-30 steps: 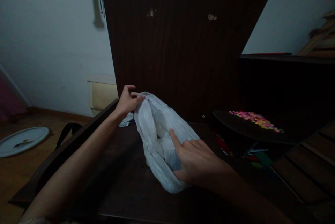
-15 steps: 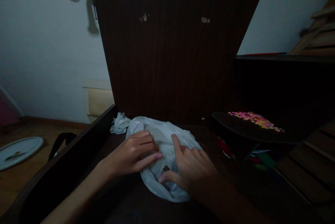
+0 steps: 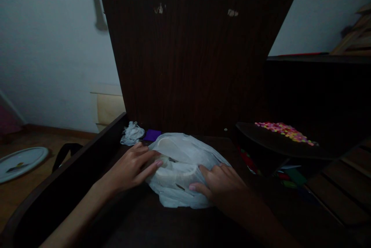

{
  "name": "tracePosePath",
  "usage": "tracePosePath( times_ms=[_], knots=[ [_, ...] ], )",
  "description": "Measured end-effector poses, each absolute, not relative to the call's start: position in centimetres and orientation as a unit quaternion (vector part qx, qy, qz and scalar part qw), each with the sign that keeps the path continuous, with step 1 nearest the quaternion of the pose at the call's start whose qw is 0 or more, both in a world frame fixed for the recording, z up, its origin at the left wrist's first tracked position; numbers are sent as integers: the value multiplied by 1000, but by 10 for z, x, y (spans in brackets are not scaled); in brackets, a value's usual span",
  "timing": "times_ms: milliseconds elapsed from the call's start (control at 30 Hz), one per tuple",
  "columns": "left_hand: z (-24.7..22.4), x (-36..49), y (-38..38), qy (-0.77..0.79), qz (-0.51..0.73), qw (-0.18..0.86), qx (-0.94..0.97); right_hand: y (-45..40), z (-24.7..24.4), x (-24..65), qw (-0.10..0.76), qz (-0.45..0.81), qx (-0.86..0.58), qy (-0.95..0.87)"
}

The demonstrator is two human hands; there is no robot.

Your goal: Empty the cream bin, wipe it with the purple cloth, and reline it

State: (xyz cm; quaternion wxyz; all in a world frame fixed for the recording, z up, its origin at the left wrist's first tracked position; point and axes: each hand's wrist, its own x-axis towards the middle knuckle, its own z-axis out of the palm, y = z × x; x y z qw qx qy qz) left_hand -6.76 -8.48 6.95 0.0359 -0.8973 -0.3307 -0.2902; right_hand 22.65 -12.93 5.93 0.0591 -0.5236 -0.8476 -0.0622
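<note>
A thin whitish plastic bag (image 3: pixel 185 151) lies on the dark wooden surface between my hands, bulging at the back. Pale rounded shapes show through it, and small dark slits or marks sit on its front; I cannot make out what is inside. My left hand (image 3: pixel 131 167) grips the bag's left side, thumb and fingers closed on the plastic. On the right side, my right hand (image 3: pixel 222 186) pinches the film, its thumb pointing toward the middle. Behind the left hand are a crumpled piece of white plastic (image 3: pixel 132 133) and a flat purple item (image 3: pixel 152 135).
A tall dark panel (image 3: pixel 185 66) closes off the back. A raised edge board (image 3: pixel 78 167) runs along the left. Small pink and yellow pieces (image 3: pixel 285 132) lie on a dark shelf at right. On the floor at left is a round white lid-like object (image 3: pixel 29 159).
My hands have moved apart, and the bag between them is spread wider, its near edge farther from me. The purple item has come into sight behind it. The view has shifted slightly.
</note>
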Motion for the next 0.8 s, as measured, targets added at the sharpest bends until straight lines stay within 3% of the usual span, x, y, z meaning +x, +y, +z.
tracePosePath(
  times_ms=[100,233,300,700,800],
  knots=[
    [66,-72,-88,-347,-296,29,-889,-125,58,227,55,-29,-510,-858],
    [59,-78,-94,-334,-309,24,-890,-110,73,226,-36,74,-545,-834],
    [55,-79,-97,-307,-330,26,-892,-100,81,232,-42,117,-548,-827],
    [48,-71,-121,-221,-381,93,-893,-53,98,255,236,219,-458,-828],
    [48,-63,-125,-235,-385,99,-887,-46,95,245,271,231,-467,-809]
  ],
)
